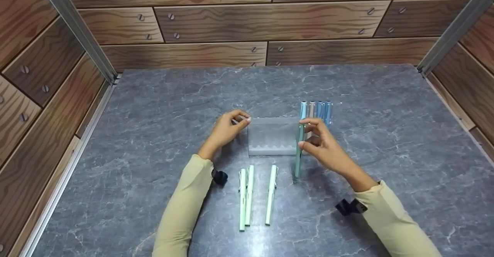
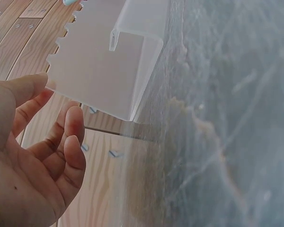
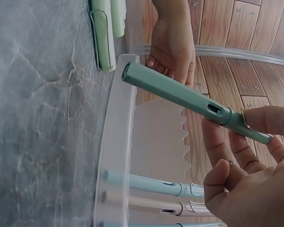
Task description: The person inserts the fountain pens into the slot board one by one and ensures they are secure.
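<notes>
the thing in hand is the dark green pen (image 1: 298, 156), pinched by the thumb and fingertips of the right hand (image 1: 322, 145) near its clip end. in the head view its long axis runs away from the person, close to the line of the pens on the clear holder (image 1: 274, 133), with its plain end reaching past the holder's near edge; in the right wrist view it slants across that line, so it seems it would need turning a little to match them. it lies over the right part of the holder, just left of the light blue pen (image 1: 303, 108), with a pinkish-grey pen (image 1: 312, 108) and two blue pens (image 1: 320, 110) further right. whether it touches the holder, i cannot tell.

the left hand (image 1: 227, 127) pinches the far left corner of the holder between thumb and forefinger, its other fingers loosely bent, so the right hand is plainly the nearer one to the dark green pen and the left is across the holder from it. nearer the person, three light green pens (image 1: 271, 195) lie on the table (image 1: 154, 106), two close together and one apart to their right
</notes>
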Demonstrator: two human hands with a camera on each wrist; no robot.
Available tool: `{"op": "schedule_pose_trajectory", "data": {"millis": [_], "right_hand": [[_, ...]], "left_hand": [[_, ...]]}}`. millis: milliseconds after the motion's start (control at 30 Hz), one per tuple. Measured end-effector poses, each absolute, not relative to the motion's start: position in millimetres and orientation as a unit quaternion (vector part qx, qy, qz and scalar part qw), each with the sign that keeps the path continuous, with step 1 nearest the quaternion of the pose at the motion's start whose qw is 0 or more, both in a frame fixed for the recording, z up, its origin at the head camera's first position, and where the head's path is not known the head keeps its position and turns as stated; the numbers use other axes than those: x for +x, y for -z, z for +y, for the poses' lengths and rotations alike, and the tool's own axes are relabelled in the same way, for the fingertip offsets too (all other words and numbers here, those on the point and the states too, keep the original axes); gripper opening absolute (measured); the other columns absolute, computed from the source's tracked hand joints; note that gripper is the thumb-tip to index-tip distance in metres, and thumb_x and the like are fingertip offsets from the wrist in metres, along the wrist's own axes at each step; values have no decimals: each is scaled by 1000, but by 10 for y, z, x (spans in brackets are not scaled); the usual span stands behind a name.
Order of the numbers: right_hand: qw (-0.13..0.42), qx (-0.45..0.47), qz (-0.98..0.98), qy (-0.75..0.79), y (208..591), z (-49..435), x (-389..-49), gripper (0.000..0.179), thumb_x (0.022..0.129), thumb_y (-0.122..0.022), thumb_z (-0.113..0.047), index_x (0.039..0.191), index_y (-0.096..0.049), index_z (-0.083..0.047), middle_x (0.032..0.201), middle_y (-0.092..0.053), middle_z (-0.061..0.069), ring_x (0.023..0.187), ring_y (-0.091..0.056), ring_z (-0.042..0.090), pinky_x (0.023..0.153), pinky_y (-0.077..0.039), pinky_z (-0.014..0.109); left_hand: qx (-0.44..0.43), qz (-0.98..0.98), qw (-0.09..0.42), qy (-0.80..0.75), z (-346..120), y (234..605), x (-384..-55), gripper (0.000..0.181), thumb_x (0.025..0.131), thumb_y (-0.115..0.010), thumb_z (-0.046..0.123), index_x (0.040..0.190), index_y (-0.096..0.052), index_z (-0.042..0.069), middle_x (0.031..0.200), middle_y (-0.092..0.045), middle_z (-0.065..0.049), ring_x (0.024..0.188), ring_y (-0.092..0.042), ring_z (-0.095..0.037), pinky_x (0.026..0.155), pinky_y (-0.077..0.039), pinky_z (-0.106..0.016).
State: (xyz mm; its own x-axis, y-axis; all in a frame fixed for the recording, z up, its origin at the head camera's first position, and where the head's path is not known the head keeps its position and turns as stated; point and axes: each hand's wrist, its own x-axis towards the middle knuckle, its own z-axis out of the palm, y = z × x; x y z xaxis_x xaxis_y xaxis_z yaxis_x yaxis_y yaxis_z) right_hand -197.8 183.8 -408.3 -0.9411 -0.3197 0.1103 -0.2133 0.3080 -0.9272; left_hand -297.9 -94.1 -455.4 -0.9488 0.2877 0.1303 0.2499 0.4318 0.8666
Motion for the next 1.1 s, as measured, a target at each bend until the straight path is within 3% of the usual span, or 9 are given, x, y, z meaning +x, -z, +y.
{"op": "schedule_pose_trajectory", "data": {"millis": [267,500,900,1100], "right_hand": [[-9,-177,820,544,4088,1819,-2039,45,93,-58,0,133,-40,-8,112,-51,18,86,-64,15,71,-52,26],[-34,-169,811,559,4102,1805,-2105,44,92,-59,4,132,-42,-7,112,-47,11,87,-65,21,69,-52,25],[-83,-184,814,545,4133,1782,-2194,42,93,-57,4,130,-42,-7,112,-46,13,74,-60,14,53,-46,23],[-120,-182,815,536,4172,1779,-2242,43,91,-59,5,128,-43,-6,115,-47,16,84,-62,7,64,-48,20]], "left_hand": [[154,847,17,-508,-938,4557,-2974,19,93,-63,25,105,-70,12,86,-64,-6,63,-54,-9,55,-44,-22],[156,847,18,-508,-939,4559,-2977,19,94,-63,25,105,-69,12,88,-63,-7,61,-54,-8,53,-44,-22],[158,847,16,-508,-939,4569,-2993,19,93,-63,25,105,-70,13,86,-63,-6,62,-53,-8,52,-43,-22],[158,845,18,-511,-939,4561,-2983,19,93,-64,26,105,-70,12,86,-62,-6,61,-52,-8,52,-42,-22]]}}
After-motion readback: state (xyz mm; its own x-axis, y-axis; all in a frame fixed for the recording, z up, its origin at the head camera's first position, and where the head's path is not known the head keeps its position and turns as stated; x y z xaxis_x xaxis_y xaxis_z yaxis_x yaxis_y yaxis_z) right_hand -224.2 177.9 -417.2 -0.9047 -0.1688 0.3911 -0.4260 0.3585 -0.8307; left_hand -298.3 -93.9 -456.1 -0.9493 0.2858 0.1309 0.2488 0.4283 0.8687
